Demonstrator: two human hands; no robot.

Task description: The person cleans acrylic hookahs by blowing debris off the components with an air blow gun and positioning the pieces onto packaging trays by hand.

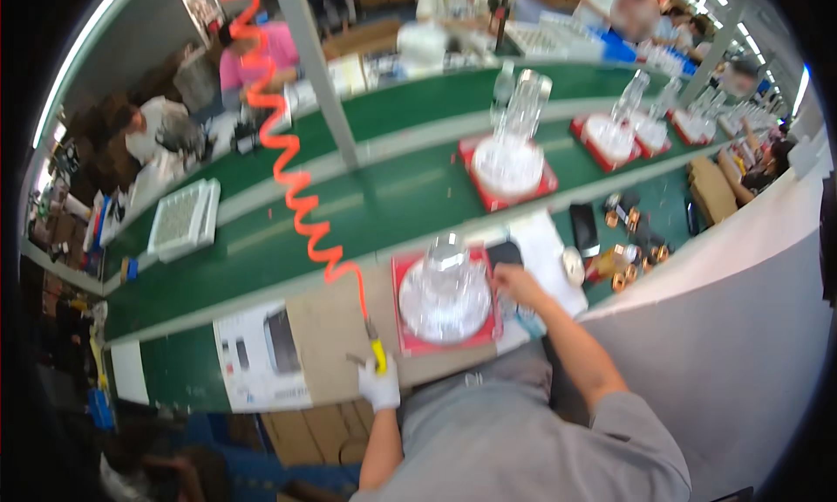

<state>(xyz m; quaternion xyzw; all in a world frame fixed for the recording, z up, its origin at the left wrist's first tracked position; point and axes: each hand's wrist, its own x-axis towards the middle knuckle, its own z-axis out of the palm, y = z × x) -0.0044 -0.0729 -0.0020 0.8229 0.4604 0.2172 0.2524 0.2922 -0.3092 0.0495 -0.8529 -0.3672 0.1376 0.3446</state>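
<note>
The glass piece (445, 284) sits on a red tray (403, 327) at the bench's near edge, dead ahead of the person at twelve o'clock. It is clear and round, a wide faceted dish with a domed knob rising from its middle. The right hand (516, 283) rests at its three o'clock rim, fingers curled against the tray edge; its grip I cannot tell. The gloved left hand (379, 385), at seven o'clock, is closed around a yellow air tool (377, 354) on an orange coiled hose (292, 184).

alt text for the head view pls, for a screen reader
A person's white-gloved left hand grips a yellow air tool on an orange coiled hose, while the bare right hand touches a clear glass fixture on a red square tray beside a green conveyor belt.
</note>
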